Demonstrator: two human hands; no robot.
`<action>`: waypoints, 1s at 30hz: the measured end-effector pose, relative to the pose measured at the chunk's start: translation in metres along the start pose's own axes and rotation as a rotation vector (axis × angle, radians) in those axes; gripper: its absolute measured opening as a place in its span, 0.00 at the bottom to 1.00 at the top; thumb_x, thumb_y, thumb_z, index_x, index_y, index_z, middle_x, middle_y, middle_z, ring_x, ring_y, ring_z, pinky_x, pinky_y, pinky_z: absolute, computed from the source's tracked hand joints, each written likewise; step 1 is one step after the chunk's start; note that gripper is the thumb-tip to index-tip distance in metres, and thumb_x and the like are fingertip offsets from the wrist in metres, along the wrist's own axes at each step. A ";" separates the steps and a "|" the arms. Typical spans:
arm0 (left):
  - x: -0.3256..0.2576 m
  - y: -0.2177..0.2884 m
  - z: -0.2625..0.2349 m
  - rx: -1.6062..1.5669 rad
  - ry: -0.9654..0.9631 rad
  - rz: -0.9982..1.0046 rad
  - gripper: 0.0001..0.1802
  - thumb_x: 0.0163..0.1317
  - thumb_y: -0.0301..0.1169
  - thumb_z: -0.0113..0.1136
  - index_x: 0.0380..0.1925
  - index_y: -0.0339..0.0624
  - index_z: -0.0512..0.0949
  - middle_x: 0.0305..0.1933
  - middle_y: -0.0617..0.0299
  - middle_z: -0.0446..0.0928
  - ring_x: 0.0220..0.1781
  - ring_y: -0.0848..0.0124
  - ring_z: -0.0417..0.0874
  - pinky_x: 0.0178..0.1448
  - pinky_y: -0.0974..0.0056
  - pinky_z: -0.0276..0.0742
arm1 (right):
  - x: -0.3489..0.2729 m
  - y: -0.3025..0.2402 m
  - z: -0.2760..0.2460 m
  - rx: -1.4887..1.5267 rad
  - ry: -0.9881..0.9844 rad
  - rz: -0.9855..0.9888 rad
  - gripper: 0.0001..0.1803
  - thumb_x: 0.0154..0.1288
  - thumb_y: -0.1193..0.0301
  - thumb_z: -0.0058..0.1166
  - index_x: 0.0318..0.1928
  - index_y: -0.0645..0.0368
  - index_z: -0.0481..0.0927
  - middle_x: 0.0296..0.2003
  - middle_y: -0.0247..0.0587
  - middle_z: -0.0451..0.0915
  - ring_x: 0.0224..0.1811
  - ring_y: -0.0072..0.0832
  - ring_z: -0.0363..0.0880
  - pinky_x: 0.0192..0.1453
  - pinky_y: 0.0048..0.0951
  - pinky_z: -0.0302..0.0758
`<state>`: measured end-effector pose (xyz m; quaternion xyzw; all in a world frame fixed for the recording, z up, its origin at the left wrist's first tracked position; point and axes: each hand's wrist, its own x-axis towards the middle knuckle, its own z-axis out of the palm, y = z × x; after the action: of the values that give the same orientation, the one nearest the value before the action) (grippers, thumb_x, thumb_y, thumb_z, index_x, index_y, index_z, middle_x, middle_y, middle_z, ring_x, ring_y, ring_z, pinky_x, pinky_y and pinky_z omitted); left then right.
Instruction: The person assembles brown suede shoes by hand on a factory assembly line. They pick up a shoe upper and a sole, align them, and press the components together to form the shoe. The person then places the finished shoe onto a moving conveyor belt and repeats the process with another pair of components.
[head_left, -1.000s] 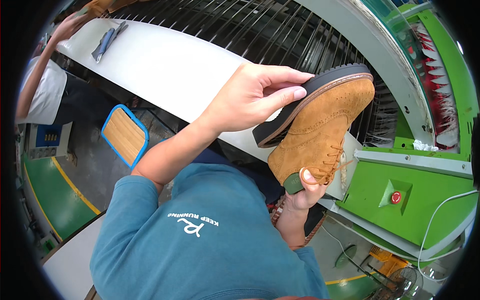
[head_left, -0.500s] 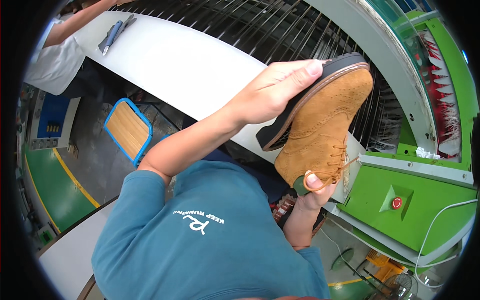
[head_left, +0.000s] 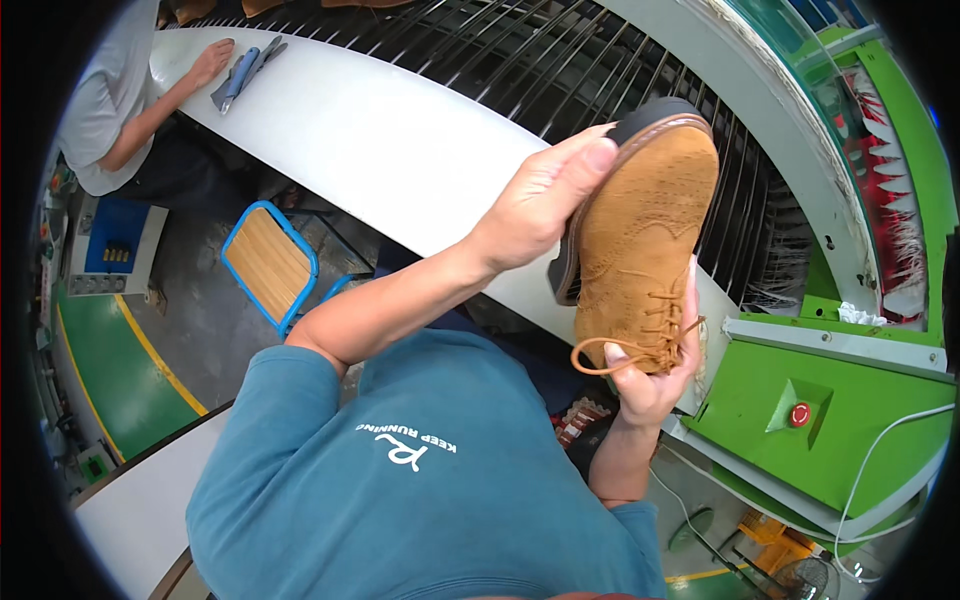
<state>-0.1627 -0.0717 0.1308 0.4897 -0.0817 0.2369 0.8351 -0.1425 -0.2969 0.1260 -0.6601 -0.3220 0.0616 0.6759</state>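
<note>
Now tan suede shoe (head_left: 640, 240) turned upper toward you, sole side showing earlier. Your left hand (head_left: 535, 205) clasps toe edge, your right hand (head_left: 650, 375) cups heel, shoe held over white bench (head_left: 380, 140). Upper likely under inspection.

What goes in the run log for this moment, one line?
left hand: grips sole near toe | right hand: holds heel end by laces | shoe: tan suede, raised, toe up | behind: white table, wire conveyor

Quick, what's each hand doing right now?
Left hand: closed on the tan suede shoe, gripping its sole side.
Right hand: closed on the same shoe's laced end.
</note>
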 end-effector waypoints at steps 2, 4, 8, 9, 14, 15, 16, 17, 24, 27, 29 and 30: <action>-0.015 -0.008 -0.039 -0.059 -0.043 -0.085 0.27 0.90 0.45 0.49 0.72 0.34 0.77 0.64 0.56 0.85 0.64 0.73 0.83 0.69 0.62 0.81 | 0.009 -0.007 -0.006 -0.242 -0.076 -0.149 0.59 0.41 0.71 0.80 0.79 0.73 0.72 0.72 0.59 0.76 0.70 0.44 0.79 0.75 0.46 0.77; -0.032 0.006 -0.055 -0.176 -0.064 -0.154 0.27 0.82 0.42 0.63 0.70 0.33 0.78 0.64 0.54 0.85 0.67 0.70 0.84 0.71 0.59 0.80 | 0.014 -0.009 -0.014 -0.474 -0.221 -0.309 0.57 0.38 0.72 0.78 0.76 0.71 0.77 0.72 0.61 0.76 0.71 0.49 0.79 0.77 0.48 0.76; -0.053 0.014 -0.086 0.354 -0.092 -0.133 0.38 0.55 0.32 0.89 0.65 0.32 0.83 0.58 0.54 0.89 0.61 0.68 0.89 0.70 0.60 0.83 | 0.021 -0.007 -0.013 -0.815 -0.433 -0.508 0.47 0.36 0.72 0.82 0.67 0.55 0.89 0.67 0.54 0.82 0.62 0.52 0.81 0.67 0.50 0.79; -0.056 0.012 -0.093 0.446 -0.111 -0.164 0.38 0.54 0.32 0.90 0.63 0.32 0.84 0.58 0.54 0.90 0.60 0.68 0.90 0.69 0.61 0.84 | 0.018 -0.004 -0.010 -0.824 -0.460 -0.491 0.46 0.38 0.72 0.82 0.66 0.53 0.90 0.68 0.52 0.83 0.61 0.51 0.81 0.66 0.50 0.79; -0.076 0.005 -0.095 0.540 -0.120 -0.206 0.37 0.52 0.32 0.90 0.63 0.33 0.86 0.58 0.53 0.91 0.60 0.66 0.91 0.70 0.60 0.86 | 0.011 0.014 -0.011 -0.832 -0.564 -0.474 0.43 0.41 0.70 0.83 0.66 0.50 0.90 0.69 0.49 0.83 0.61 0.47 0.80 0.64 0.47 0.79; -0.077 0.006 -0.096 0.545 -0.127 -0.234 0.39 0.51 0.30 0.90 0.64 0.34 0.85 0.59 0.53 0.90 0.62 0.65 0.90 0.71 0.60 0.85 | 0.011 0.014 -0.011 -0.839 -0.583 -0.455 0.43 0.41 0.70 0.83 0.67 0.49 0.90 0.70 0.48 0.82 0.61 0.47 0.80 0.64 0.47 0.79; -0.077 0.007 -0.097 0.553 -0.135 -0.256 0.40 0.51 0.29 0.90 0.66 0.34 0.85 0.60 0.52 0.90 0.63 0.65 0.90 0.72 0.59 0.84 | 0.012 0.017 -0.012 -0.836 -0.584 -0.461 0.43 0.41 0.70 0.83 0.66 0.49 0.90 0.70 0.48 0.82 0.61 0.47 0.80 0.64 0.47 0.79; -0.077 0.007 -0.097 0.561 -0.144 -0.278 0.41 0.50 0.28 0.90 0.67 0.34 0.84 0.62 0.52 0.90 0.65 0.64 0.90 0.74 0.59 0.84 | 0.012 0.019 -0.012 -0.834 -0.584 -0.466 0.44 0.41 0.70 0.83 0.66 0.49 0.90 0.70 0.47 0.82 0.61 0.47 0.80 0.64 0.47 0.79; -0.066 0.007 -0.093 0.712 -0.353 -0.076 0.48 0.48 0.36 0.92 0.72 0.40 0.82 0.65 0.51 0.89 0.65 0.58 0.91 0.74 0.55 0.84 | 0.015 0.020 -0.014 -0.812 -0.617 -0.441 0.42 0.42 0.69 0.82 0.66 0.49 0.90 0.70 0.47 0.83 0.62 0.46 0.80 0.64 0.47 0.78; -0.059 0.011 -0.091 0.832 -0.450 -0.065 0.50 0.48 0.39 0.91 0.74 0.41 0.81 0.66 0.50 0.88 0.65 0.54 0.91 0.74 0.54 0.85 | 0.019 0.015 -0.013 -0.830 -0.648 -0.452 0.41 0.44 0.69 0.81 0.66 0.49 0.90 0.70 0.46 0.83 0.62 0.46 0.80 0.64 0.48 0.78; -0.058 0.011 -0.091 0.870 -0.474 -0.070 0.50 0.48 0.39 0.91 0.74 0.42 0.81 0.66 0.49 0.88 0.65 0.52 0.91 0.74 0.53 0.85 | 0.021 0.014 -0.014 -0.837 -0.664 -0.453 0.40 0.46 0.69 0.80 0.66 0.49 0.90 0.70 0.46 0.83 0.62 0.46 0.80 0.64 0.48 0.78; -0.057 0.010 -0.091 0.862 -0.480 -0.057 0.49 0.49 0.39 0.90 0.73 0.42 0.82 0.66 0.49 0.88 0.65 0.52 0.91 0.73 0.53 0.85 | 0.022 0.013 -0.014 -0.840 -0.669 -0.446 0.40 0.46 0.69 0.80 0.67 0.49 0.90 0.70 0.46 0.83 0.62 0.46 0.80 0.64 0.48 0.78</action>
<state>-0.2258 -0.0079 0.0715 0.8335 -0.1527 0.1065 0.5203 -0.1139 -0.2967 0.1230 -0.7326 -0.6460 -0.0100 0.2144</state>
